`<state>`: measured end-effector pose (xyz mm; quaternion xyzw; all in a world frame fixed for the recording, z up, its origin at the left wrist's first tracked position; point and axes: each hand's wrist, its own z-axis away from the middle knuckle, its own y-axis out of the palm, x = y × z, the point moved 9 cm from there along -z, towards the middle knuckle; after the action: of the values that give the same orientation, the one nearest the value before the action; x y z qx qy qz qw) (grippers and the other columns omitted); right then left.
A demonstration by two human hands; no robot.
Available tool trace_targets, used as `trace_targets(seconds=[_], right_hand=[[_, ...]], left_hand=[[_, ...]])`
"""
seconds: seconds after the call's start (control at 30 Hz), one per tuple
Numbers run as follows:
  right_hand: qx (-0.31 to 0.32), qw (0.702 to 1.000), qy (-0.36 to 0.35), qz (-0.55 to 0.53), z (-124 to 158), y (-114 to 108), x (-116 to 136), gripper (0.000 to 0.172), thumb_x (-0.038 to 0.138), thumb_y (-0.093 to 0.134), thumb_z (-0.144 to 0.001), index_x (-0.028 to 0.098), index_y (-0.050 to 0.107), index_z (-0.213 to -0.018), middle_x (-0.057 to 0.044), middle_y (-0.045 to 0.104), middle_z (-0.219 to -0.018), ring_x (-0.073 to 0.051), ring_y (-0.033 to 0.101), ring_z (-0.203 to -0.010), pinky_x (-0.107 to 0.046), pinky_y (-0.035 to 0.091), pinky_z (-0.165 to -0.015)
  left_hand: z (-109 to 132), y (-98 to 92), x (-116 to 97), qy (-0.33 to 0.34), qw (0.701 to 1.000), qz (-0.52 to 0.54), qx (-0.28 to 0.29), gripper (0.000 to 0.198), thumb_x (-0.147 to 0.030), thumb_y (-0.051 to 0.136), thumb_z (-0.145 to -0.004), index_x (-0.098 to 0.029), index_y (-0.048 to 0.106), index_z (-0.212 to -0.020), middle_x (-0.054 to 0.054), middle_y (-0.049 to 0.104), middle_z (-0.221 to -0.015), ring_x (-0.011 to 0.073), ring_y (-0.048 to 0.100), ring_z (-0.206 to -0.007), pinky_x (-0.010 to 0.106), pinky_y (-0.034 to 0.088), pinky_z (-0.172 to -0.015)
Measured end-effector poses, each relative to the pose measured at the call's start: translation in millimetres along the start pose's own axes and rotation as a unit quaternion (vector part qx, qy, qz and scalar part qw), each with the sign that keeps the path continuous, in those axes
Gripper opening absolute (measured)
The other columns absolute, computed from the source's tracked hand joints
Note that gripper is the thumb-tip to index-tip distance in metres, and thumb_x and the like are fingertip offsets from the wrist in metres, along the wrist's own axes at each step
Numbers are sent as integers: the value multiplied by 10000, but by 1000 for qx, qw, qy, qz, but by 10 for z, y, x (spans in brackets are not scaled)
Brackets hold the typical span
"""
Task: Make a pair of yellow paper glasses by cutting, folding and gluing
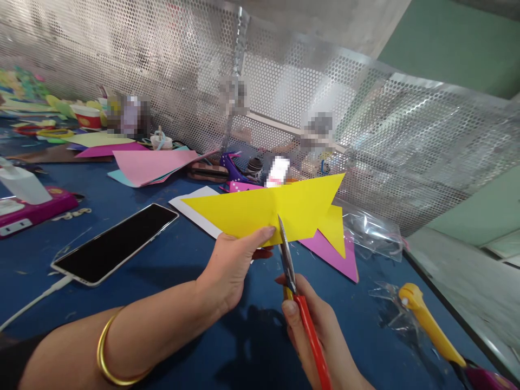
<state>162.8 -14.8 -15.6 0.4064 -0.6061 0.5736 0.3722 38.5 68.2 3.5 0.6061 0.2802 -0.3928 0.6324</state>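
Observation:
A sheet of yellow paper (303, 208) with pointed ends is held up over the blue table. My left hand (238, 257) pinches its lower edge, thumb on the near face and fingers behind. My right hand (314, 319) grips the red-handled scissors (311, 333). Their blades reach the paper just right of my left thumb, one blade in front of the sheet. Part of the other blade is hidden. Under and behind the yellow piece lie purple paper (333, 254) and white paper (207, 225).
A phone (117, 244) with a charging cable lies left, near a magenta power strip (36, 208). Pink paper (152, 162) lies farther back. On the right are a yellow-handled tool (430, 322) and clear plastic wrap (376, 233). Perforated metal panels (162, 70) stand behind.

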Motion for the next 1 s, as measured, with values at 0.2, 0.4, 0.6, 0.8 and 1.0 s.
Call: trace_targets(seconds=[0.2,0.4,0.6,0.8,1.0], right_hand=[[6,1000,26,-8,12,7,-19,521,713,476,-896,221,545,-1051,97,283,-547,-71,276,-405,-204,192,-364],[-49,998,27,37,-59,-338,51,555,742,498,-861,236,578,-1074,71,349,-584,-92,340,-441,-215,265,-390],[-75,991,-17,105,-127,-868,98,525,703,574,-843,247,638,-1095,56,399,-581,-105,344,-457,-250,262,-426],[108,978,-47,174,-57,-855,98,333,588,605,-877,263,649,-938,39,490,-624,-123,390,-534,-258,286,-491],[161,974,-39,154,-22,-758,93,335,589,582,-892,259,620,-933,47,444,-632,-123,356,-549,-253,268,-492]], left_hand=[[-17,-1,0,-1,1000,3,11,411,-279,841,-667,-184,733,-1051,94,747,-1101,206,701,-862,258,550,-633],[44,113,161,-105,989,-66,86,537,-682,665,-733,-152,747,-729,90,725,-738,169,647,-633,249,515,-564],[165,260,-228,-35,932,-303,196,565,-680,670,-731,-198,640,-438,45,567,-418,123,490,-384,220,357,-418],[31,50,-1186,277,835,-475,-13,219,-445,829,-669,-236,768,-649,20,703,-652,121,525,-543,207,360,-500],[-146,56,-326,-106,932,-297,182,336,-393,893,-549,-209,802,-815,115,780,-857,262,726,-710,320,564,-614]])
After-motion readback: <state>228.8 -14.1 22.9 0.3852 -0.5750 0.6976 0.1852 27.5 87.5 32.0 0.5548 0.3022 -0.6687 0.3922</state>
